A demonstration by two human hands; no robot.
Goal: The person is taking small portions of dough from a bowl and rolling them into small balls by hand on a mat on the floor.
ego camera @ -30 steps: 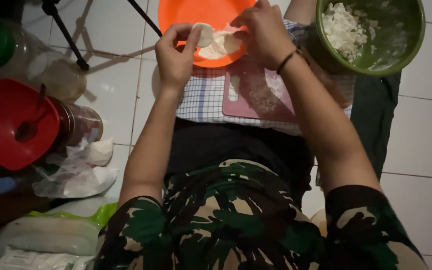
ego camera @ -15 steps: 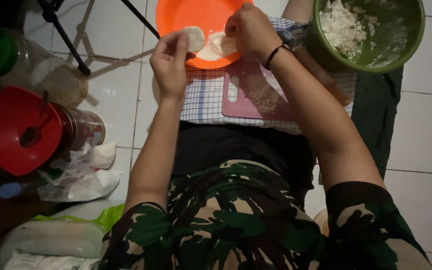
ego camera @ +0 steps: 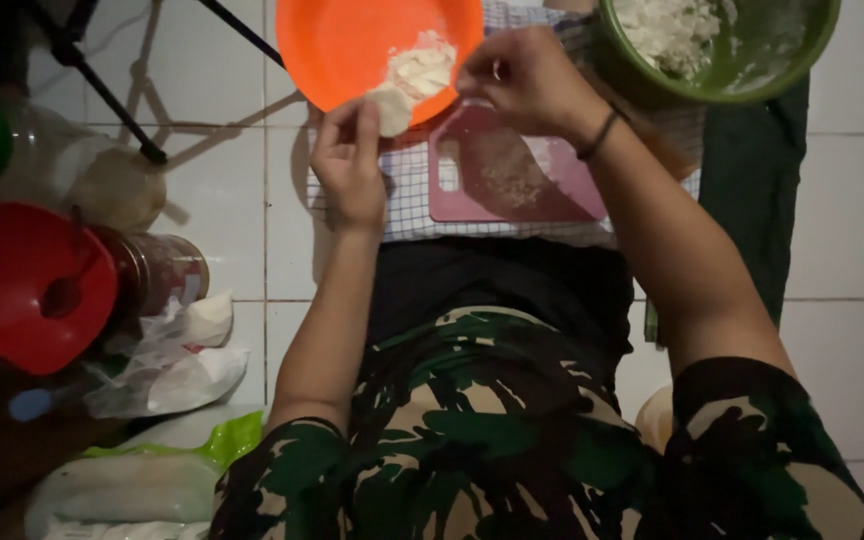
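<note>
My left hand (ego camera: 349, 165) pinches a thin white dough wrapper (ego camera: 390, 108) at the near rim of an orange plate (ego camera: 337, 45). More white wrappers (ego camera: 419, 68) lie piled on that plate. My right hand (ego camera: 527, 80) hovers with curled fingers just right of the plate, above a pink cutting board (ego camera: 512, 180); whether it holds anything cannot be told. The board rests on a checked cloth (ego camera: 407, 205). A green bowl (ego camera: 752, 85) with white chopped filling (ego camera: 667, 25) stands at the upper right.
A red bowl (ego camera: 27, 290) and a jar (ego camera: 157, 270) stand at the left, with crumpled plastic bags (ego camera: 167, 365) and a packet (ego camera: 112, 490) below. Black tripod legs (ego camera: 112, 95) cross the white tiled floor (ego camera: 852, 200). My legs in camouflage fabric (ego camera: 492, 440) fill the bottom.
My left hand has drawn one wrapper off the pile toward the plate's near edge. My right hand has moved off the plate to the right, over the board.
</note>
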